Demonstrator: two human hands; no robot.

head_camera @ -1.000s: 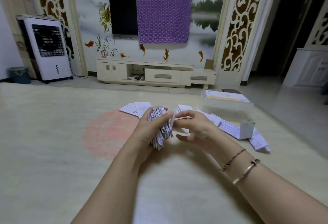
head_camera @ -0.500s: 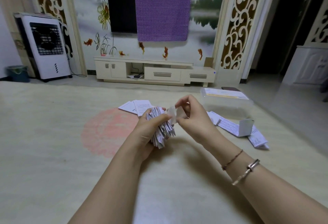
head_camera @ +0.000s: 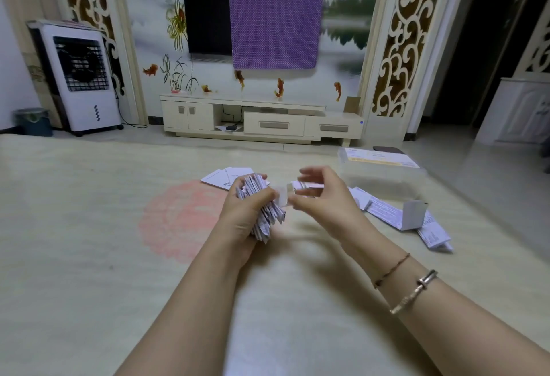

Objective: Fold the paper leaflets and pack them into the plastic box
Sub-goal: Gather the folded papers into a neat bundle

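The left hand (head_camera: 248, 212) has its fingers and thumb curled tight round a thick bundle of folded leaflets (head_camera: 263, 212), whose printed edges fan out above and below the fist. Just to its right, the right hand (head_camera: 324, 197) is blurred; thumb and forefinger seem to pinch a small pale slip of paper (head_camera: 284, 195) that nearly touches the bundle, while the other fingers spread loosely above it. Two bracelets (head_camera: 413, 289) circle the right wrist.

Both hands hover over a pale floor mat (head_camera: 89, 256) with a faded pink round patch (head_camera: 181, 224). Unfolded leaflets (head_camera: 227, 177) lie flat just beyond the left hand, and more loose leaflets (head_camera: 387, 213) lie scattered to the right, near a small white carton (head_camera: 415, 216) standing open. The clear plastic box (head_camera: 384, 171) sits farther back on the right, its lid on, a printed sheet showing on or under the lid.
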